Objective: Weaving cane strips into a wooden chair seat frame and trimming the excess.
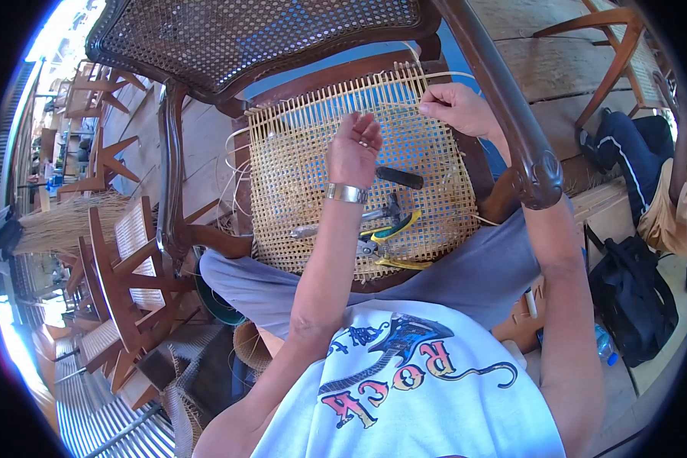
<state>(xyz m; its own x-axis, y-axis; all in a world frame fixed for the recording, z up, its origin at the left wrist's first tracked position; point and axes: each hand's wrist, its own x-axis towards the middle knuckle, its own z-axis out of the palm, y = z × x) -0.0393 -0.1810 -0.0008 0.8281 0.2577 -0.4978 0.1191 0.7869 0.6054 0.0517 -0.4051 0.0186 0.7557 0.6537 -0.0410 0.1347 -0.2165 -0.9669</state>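
A dark wooden armchair [172, 175] stands before me, its seat partly woven with pale cane [290, 191]. My right hand [466, 111] is at the seat's far right corner, thumb and fingers pinched on a thin cane strand. Over the far middle of the weave hovers my left hand [355, 149], fingers loosely curled and apart, with nothing visible in them. On the seat, nearer to me, lie a hammer [392, 208], pliers with yellow-green handles [398, 229] and a short dark bar-like piece [399, 178]. Loose strand ends stick out on the left side.
The chair's cane backrest [259, 46] rises on the far side, and its right armrest [496, 76] runs beside my right forearm. Unfinished wooden chair frames [130, 267] crowd the left. At right are a black backpack [632, 298], a water bottle [606, 347] and another chair [633, 61].
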